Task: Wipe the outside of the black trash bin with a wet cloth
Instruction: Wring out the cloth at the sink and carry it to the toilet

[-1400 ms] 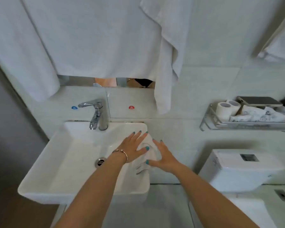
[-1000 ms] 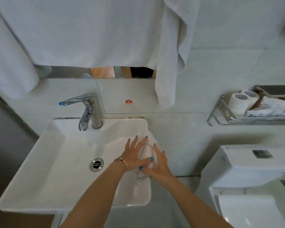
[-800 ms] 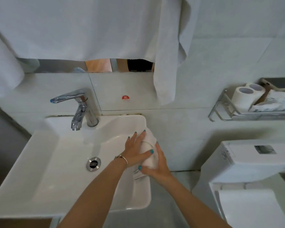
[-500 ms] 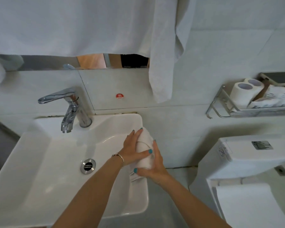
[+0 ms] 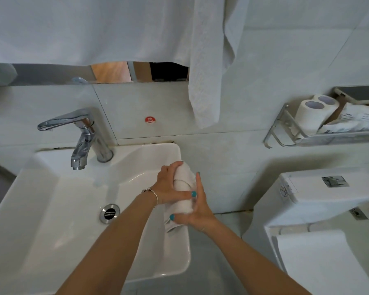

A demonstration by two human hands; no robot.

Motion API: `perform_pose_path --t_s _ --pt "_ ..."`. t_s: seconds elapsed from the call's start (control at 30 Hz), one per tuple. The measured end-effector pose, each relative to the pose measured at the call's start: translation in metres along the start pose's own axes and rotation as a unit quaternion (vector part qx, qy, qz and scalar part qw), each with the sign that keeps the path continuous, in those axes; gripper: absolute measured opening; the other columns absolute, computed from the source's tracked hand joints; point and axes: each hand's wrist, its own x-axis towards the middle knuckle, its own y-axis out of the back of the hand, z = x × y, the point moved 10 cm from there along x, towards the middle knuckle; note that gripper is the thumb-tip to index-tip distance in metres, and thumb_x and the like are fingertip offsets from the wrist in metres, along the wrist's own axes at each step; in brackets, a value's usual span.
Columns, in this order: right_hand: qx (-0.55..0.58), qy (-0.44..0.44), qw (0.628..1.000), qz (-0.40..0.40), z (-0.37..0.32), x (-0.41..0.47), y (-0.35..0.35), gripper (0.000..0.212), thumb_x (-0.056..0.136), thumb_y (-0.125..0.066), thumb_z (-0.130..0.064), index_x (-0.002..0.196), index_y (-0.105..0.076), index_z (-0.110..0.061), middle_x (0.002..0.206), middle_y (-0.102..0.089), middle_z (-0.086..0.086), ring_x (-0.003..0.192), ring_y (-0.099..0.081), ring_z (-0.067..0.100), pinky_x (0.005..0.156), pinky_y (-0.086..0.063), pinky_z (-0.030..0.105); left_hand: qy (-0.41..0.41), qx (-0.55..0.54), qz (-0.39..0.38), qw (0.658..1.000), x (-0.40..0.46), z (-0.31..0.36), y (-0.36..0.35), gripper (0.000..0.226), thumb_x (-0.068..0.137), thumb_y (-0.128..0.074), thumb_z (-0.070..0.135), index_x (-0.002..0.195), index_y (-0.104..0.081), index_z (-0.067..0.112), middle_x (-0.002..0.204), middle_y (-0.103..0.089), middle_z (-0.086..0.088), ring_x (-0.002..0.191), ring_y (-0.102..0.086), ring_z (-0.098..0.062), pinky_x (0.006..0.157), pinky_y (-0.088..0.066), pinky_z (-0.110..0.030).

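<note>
A white cloth [image 5: 184,184], bunched into a roll, is held over the right rim of the white sink [image 5: 51,209]. My left hand [image 5: 168,186] wraps its left side, fingers curled over the top and thumb across the front. My right hand [image 5: 195,211] cups it from the right and below. A loose end of the cloth hangs down under my hands. The black trash bin is not in view.
A chrome tap [image 5: 81,137] stands at the back of the sink, a drain [image 5: 109,213] in the basin. White towels [image 5: 202,60] hang above. A toilet cistern [image 5: 320,194] is at the right, below a wire shelf [image 5: 290,133] with paper rolls [image 5: 310,113].
My hands went from lying flat on the cloth at the sink's edge to gathering and gripping it between them. The view has tilted down and closer to the sink.
</note>
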Motion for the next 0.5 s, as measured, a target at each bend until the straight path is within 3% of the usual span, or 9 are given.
perform_pose_path --t_s 0.1,0.23,0.3,0.37,0.5 --pt "-0.009 -0.012 1.0 0.006 -0.003 -0.001 0.004 0.148 0.041 -0.096 -0.038 0.138 0.011 -0.068 0.151 -0.022 -0.006 0.134 -0.042 0.022 0.097 -0.052 0.049 -0.012 0.02 0.019 1.0 -0.002 0.004 0.005 0.101 0.059 -0.082 0.054 0.136 -0.017 0.048 0.118 -0.029 0.003 0.117 -0.032 -0.019 0.097 -0.044 -0.042" --pt "-0.059 -0.027 0.998 -0.012 -0.011 -0.006 0.008 0.148 0.043 -0.092 -0.039 0.135 0.02 -0.069 0.139 -0.029 0.0 0.123 -0.046 0.019 0.089 -0.053 0.035 -0.032 0.044 0.004 0.999 -0.007 0.011 0.01 0.096 0.061 -0.081 0.056 0.134 -0.02 0.047 0.118 -0.029 0.003 0.114 -0.031 -0.018 0.096 -0.042 -0.04" --pt "-0.093 -0.03 0.995 -0.018 -0.015 -0.009 0.01 0.148 0.044 -0.092 -0.041 0.132 0.024 -0.07 0.136 -0.034 0.001 0.118 -0.05 0.02 0.089 -0.054 0.038 -0.043 0.057 -0.002 0.997 -0.01 0.014 0.014 0.093 0.061 -0.08 0.058 0.134 -0.022 0.047 0.116 -0.029 0.004 0.113 -0.029 -0.017 0.098 -0.041 -0.04" --pt "-0.118 -0.029 0.992 -0.028 -0.019 -0.014 0.013 0.149 0.045 -0.091 -0.045 0.13 0.028 -0.069 0.134 -0.043 -0.001 0.114 -0.055 0.021 0.088 -0.055 0.04 -0.049 0.082 -0.015 0.995 -0.015 0.017 0.016 0.091 0.059 -0.077 0.062 0.132 -0.024 0.048 0.113 -0.027 0.005 0.112 -0.028 -0.016 0.1 -0.039 -0.042" --pt "-0.187 -0.028 0.98 -0.066 -0.029 -0.026 0.017 0.145 0.057 -0.09 -0.043 0.136 0.031 -0.061 0.129 -0.05 -0.008 0.108 -0.055 0.016 0.084 -0.05 0.028 -0.062 0.149 -0.04 0.986 -0.025 0.03 0.016 0.085 0.06 -0.077 0.065 0.127 -0.027 0.051 0.107 -0.026 0.006 0.108 -0.029 -0.016 0.098 -0.042 -0.045"
